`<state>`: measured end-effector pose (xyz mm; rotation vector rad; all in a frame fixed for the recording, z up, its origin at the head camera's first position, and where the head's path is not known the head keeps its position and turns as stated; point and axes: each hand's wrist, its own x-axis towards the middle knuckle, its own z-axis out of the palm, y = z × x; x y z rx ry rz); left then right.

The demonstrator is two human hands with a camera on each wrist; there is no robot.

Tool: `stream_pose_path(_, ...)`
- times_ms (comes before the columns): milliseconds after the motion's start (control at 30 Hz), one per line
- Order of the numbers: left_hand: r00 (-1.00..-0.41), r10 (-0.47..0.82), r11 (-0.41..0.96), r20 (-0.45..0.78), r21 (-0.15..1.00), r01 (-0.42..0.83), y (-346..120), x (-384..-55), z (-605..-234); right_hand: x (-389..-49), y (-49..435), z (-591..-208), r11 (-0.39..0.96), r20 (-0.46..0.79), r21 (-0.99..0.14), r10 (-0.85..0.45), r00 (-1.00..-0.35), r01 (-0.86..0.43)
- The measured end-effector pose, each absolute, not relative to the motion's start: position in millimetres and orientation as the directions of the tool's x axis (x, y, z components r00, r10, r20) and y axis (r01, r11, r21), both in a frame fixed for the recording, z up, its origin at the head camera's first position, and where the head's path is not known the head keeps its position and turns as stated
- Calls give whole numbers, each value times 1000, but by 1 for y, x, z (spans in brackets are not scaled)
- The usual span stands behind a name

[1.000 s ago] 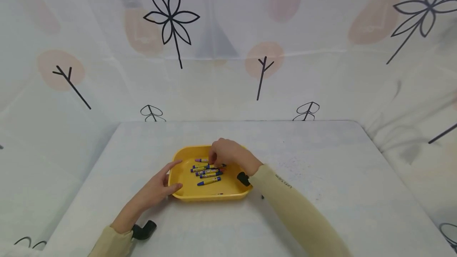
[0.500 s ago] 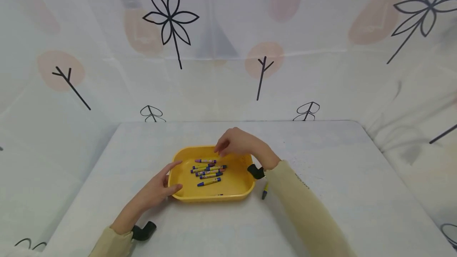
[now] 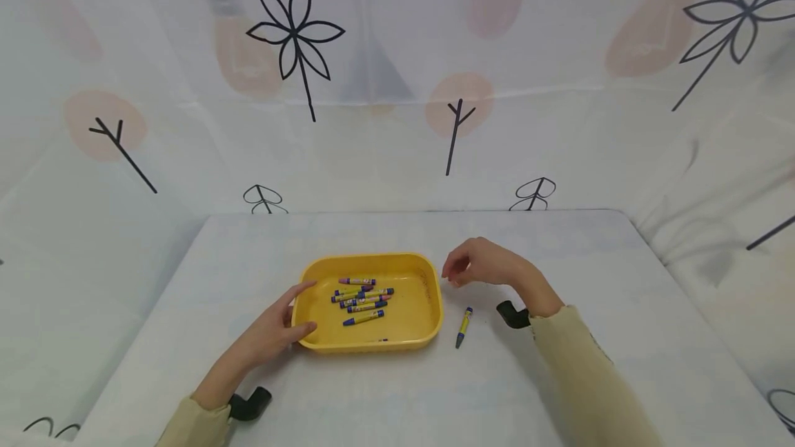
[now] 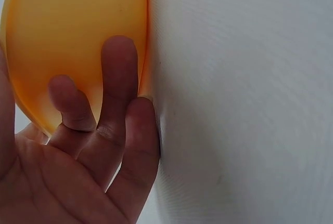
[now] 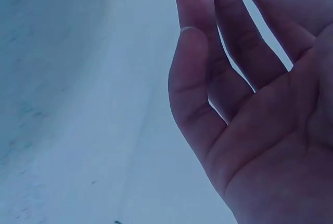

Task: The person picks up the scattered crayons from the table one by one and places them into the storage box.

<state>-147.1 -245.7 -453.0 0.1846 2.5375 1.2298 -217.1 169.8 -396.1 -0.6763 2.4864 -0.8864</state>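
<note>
A yellow plastic tray point(image 3: 400, 345) stands on the white table. Several wax crayons point(image 3: 363, 318) with yellow and blue wrappers lie loosely piled in its middle. My left hand point(image 3: 268, 328) grips the tray's left end, thumb and index finger over the rim. In the left wrist view its other fingers point(image 4: 119, 68) rest against the outside of the tray's wall. My right hand point(image 3: 487, 262) hovers right of the tray with its fingers loosely bent and no object visible in it. Below that hand a single crayon point(image 3: 464, 328) lies on the table, outside the tray.
The white-covered table point(image 3: 590, 336) extends to both sides and in front of the tray. A patterned cloth backdrop point(image 3: 385, 157) rises behind the table's far edge and along both sides. A small crayon piece point(image 3: 384, 341) shows by the tray's front wall.
My right hand has lifted out of the tray and moved right, past its rim. The crayon on the table, partly hidden by the sleeve before, is now fully visible. My left hand has stayed put.
</note>
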Motion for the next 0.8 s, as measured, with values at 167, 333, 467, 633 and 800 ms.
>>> stream_pose_path(167, -940, 255, 616, -225, 787, -21, -246, -148, -452, -207, 183, -417, 686, -282, -666, -595, -753, -293)
stream_pose_path(333, -938, 253, 608, -236, 793, -36, -247, -148, -453, -198, 186, -429, 704, -334, -658, -591, -734, -267)
stream_pose_path(467, -939, 249, 609, -238, 792, -39, -247, -148, -454, -194, 185, -432, 734, -366, -633, -562, -742, -244)
stream_pose_path(633, -942, 243, 616, -230, 787, -33, -246, -147, -454, -190, 182, -430, 755, -371, -603, -552, -747, -258)
stream_pose_path(800, -943, 245, 617, -224, 786, -26, -246, -147, -453, -190, 185, -424, 746, -366, -586, -593, -718, -317)
